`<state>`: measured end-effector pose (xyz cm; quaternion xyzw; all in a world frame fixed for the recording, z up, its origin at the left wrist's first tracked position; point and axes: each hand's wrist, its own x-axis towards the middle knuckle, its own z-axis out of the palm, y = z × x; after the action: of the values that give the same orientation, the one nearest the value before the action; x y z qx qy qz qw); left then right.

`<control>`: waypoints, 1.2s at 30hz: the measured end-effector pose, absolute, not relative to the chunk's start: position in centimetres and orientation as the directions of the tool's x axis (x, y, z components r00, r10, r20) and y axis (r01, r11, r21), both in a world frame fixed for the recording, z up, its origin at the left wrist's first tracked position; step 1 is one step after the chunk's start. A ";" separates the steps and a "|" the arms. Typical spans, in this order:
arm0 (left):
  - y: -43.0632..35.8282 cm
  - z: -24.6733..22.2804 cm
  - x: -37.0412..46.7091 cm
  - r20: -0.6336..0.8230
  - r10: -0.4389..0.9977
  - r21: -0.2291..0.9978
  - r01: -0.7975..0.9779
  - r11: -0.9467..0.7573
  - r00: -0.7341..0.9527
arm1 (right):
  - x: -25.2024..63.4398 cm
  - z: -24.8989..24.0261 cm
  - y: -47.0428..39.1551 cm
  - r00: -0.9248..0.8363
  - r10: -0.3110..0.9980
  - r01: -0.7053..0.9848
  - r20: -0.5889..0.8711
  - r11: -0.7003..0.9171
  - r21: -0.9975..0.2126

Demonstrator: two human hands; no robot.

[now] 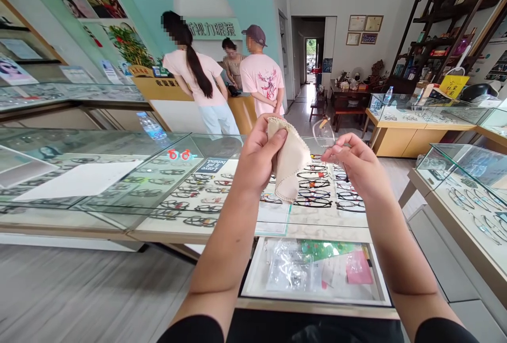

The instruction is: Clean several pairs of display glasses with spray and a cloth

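Observation:
Up in front of me, my left hand (261, 150) grips a cream cloth (292, 161) with scalloped edges, the thumb pressed on its top and the rest hanging down. To its right, my right hand (354, 161) pinches a pair of thin-framed glasses (324, 133), with a clear lens raised above the fingertips. The cloth and the visible lens are apart. Below both hands lies a glass display case (237, 227) holding rows of eyeglasses (312, 195).
An open drawer (317, 299) with plastic bags sits below the case. A white sheet (79, 179), a water bottle (151, 125) and red novelty glasses (179, 155) are at left. Three people stand around a counter (241, 111) ahead. Another display case (467, 190) stands at right.

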<state>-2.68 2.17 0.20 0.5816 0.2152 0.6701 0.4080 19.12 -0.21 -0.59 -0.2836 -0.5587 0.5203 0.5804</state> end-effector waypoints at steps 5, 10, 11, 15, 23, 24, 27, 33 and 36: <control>1.7 0.5 -2.3 0.566 0.819 0.797 -0.312 -0.516 0.090 | 18.5 -1.0 0.1 -0.189 0.934 -0.312 0.303 0.235 -0.921; 1.6 0.8 -2.7 0.543 0.822 0.818 -0.332 -0.471 0.173 | 17.9 -1.0 0.3 -0.256 0.943 -0.400 0.211 0.096 -0.912; 1.7 0.8 -2.8 0.544 0.819 0.818 -0.332 -0.470 0.181 | 17.9 -0.9 0.2 -0.272 0.939 -0.400 0.212 0.091 -0.912; 1.9 0.6 -2.8 0.535 0.825 0.822 -0.339 -0.458 0.184 | 17.9 -0.6 -0.6 -0.358 0.904 -0.297 0.233 0.126 -0.946; 1.6 0.5 -2.6 0.578 0.792 0.816 -0.169 -0.553 0.198 | 17.7 -0.4 -1.4 -0.351 0.887 -0.208 0.302 0.240 -0.948; 1.6 0.4 -2.6 0.580 0.789 0.815 -0.145 -0.561 0.202 | 17.7 -0.3 -1.4 -0.341 0.886 -0.209 0.316 0.256 -0.944; 1.7 -0.1 -2.2 0.608 0.774 0.791 -0.043 -0.611 0.176 | 17.8 -0.3 -1.4 -0.274 0.894 -0.230 0.354 0.296 -0.927; 0.0 -0.1 -1.4 0.818 0.574 0.538 0.389 -0.748 -0.029 | 18.0 -0.3 -1.3 -0.184 0.928 -0.229 0.325 0.281 -0.932; -1.6 0.6 -1.4 0.707 0.672 0.579 0.365 -0.729 0.220 | 18.0 -0.5 -1.1 -0.179 0.941 -0.215 0.286 0.246 -0.945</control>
<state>-1.41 -1.57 0.63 0.7673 0.3377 0.5253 0.1460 18.00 -1.13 -0.51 -0.3226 -0.5629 0.5222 0.5535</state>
